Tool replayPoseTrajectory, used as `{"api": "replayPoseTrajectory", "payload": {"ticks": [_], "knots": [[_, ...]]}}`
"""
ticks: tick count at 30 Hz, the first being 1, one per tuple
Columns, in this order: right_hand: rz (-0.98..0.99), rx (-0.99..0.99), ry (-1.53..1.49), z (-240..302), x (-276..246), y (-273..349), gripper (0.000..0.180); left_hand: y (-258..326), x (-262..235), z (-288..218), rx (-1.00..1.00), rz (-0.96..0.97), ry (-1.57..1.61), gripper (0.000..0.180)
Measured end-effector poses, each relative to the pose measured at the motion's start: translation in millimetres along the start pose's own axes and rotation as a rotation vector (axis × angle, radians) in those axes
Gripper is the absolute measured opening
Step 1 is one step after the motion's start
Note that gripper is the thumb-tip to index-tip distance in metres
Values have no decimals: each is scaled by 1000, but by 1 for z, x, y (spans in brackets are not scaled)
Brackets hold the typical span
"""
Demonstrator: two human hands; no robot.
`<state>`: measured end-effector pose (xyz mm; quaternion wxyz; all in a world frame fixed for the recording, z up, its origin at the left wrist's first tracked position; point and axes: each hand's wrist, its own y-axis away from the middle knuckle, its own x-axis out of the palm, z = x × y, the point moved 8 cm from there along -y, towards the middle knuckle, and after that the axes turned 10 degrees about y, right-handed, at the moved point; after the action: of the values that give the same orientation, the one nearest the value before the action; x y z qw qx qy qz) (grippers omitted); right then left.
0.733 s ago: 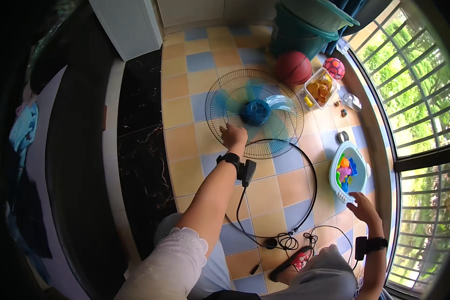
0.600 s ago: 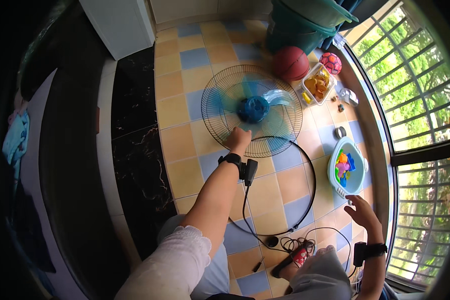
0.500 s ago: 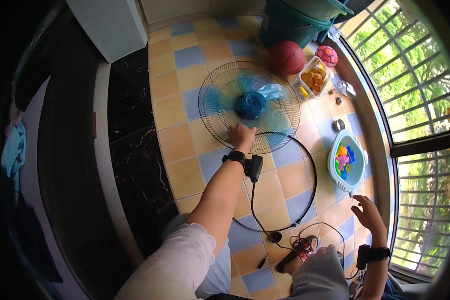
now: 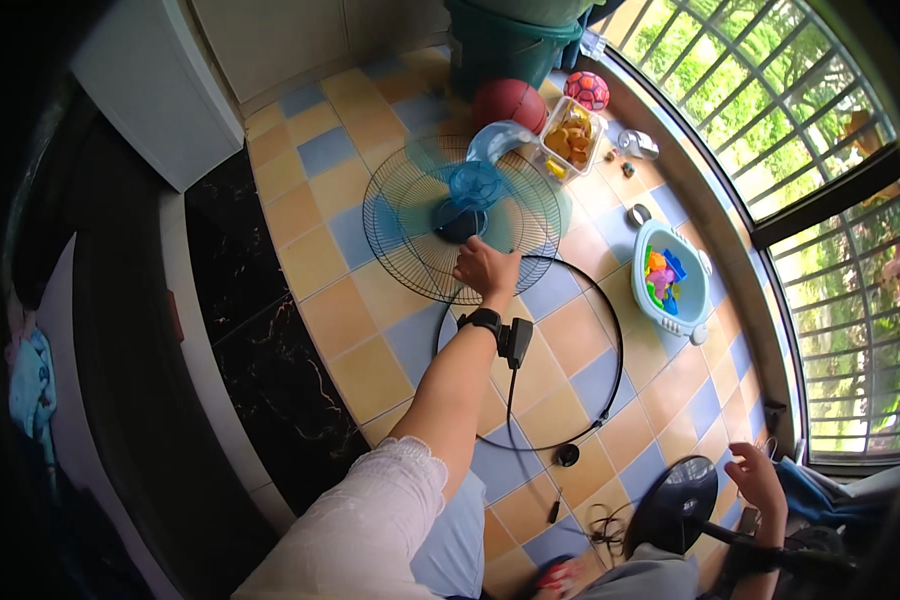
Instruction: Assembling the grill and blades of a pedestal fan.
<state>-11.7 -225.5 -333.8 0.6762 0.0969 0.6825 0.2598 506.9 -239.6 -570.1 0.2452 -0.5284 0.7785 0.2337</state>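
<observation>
My left hand [image 4: 487, 272] reaches forward, its fingers closed on the near part of a round wire fan grille [image 4: 395, 262]. A dark blue disc [image 4: 458, 222] sits at the grille's middle. Through the wires shows a translucent blue fan blade [image 4: 475, 185]; whether it touches the grille, I cannot tell. On the tiles near the grille lies a thin black hoop [image 4: 621, 350], partly hidden by my left arm. My right hand [image 4: 758, 480] hangs at the lower right, fingers loosely bent and apart, holding nothing. Beside it are a round black fan base [image 4: 673, 508] and its dark pole.
A black knob [image 4: 567, 455], a small black piece [image 4: 553, 512] and a cable [image 4: 607, 525] lie near my feet. Rightward stand a pale blue basket [image 4: 707, 300] of toys, a tape roll [image 4: 639, 214] and a clear box [image 4: 592, 150]. Two balls and a green tub [image 4: 500, 60] are beyond.
My left hand has shifted the grille, so its centre disc now sits apart from the blade's hub. The view has turned; the fan base now shows beside my right hand.
</observation>
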Motion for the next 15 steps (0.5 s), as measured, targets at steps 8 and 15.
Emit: {"api": "replayPoseTrajectory", "payload": {"ticks": [8, 15], "knots": [[-241, -471, -640, 152, 16, -96, 51, 118, -58, -148, 790, -76, 521, 68], [-735, -704, -1377, 134, -55, -44, 24, 293, -95, -221, 1174, 226, 643, 71]]}}
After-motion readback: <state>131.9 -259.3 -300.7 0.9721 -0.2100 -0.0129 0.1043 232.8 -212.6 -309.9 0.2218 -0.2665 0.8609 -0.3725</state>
